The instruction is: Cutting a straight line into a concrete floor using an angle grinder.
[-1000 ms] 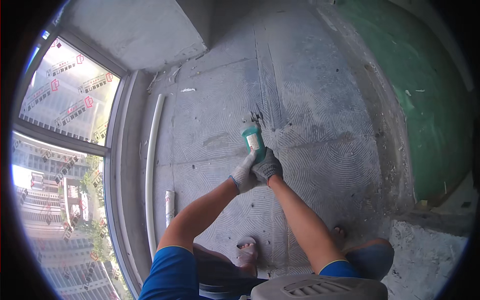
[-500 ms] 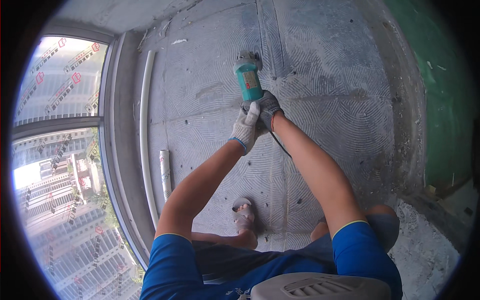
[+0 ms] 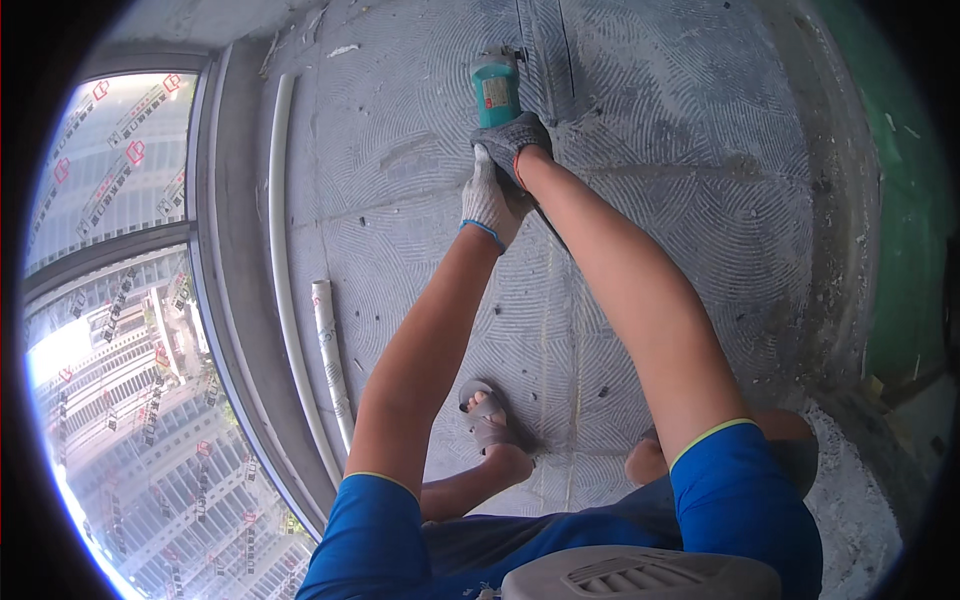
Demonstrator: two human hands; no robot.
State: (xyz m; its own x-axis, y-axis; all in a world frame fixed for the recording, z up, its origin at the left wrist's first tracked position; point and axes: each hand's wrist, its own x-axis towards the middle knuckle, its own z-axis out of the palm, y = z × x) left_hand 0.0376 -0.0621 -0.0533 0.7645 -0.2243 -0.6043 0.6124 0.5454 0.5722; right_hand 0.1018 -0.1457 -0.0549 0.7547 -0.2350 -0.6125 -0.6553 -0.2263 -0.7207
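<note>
The grey-gloved right hand (image 3: 513, 140) and, just below, the white-gloved left hand (image 3: 488, 200) grasp the teal power tool (image 3: 495, 95) at the frame's upper centre, its long axis running nearly straight up-picture from their grip, right hand nearer.

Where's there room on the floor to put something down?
The wide floor between the right forearm and the rubbly strip beside the green sheet, though crumbs dot it. Another patch lies between the white pipe and left forearm, beyond the wrapped tube. Crowded: where the right hand and left hand hold the teal power tool.
</note>
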